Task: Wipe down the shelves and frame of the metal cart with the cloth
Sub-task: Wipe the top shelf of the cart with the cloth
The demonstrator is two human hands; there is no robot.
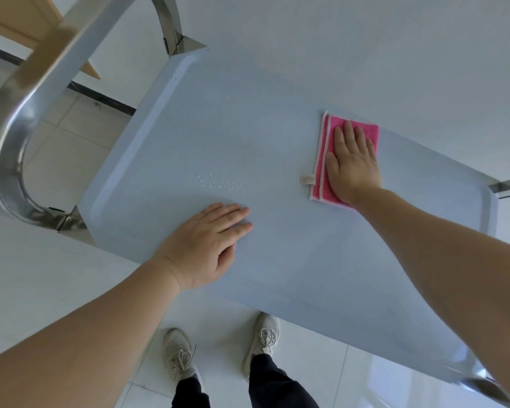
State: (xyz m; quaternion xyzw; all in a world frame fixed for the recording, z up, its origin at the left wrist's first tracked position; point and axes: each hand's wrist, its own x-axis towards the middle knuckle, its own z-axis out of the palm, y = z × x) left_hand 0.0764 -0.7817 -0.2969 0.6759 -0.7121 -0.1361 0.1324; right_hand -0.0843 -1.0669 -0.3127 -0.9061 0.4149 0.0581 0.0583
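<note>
A person's right hand [352, 164] lies flat, fingers straight, pressing a folded pink cloth [326, 160] onto the far right of a pale blue-grey metal cart shelf [277, 251]. The left hand [205, 244] rests flat, grasping nothing, near the left edge beside small water droplets [220, 182]. A curved steel handle [9, 136] rises at left.

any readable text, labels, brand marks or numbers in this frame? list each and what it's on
None readable.
The small beige tag on the pink cloth: nothing on it can be read.
The cart's top shelf, the cart handle and the shoes: no lettering shows.
</note>
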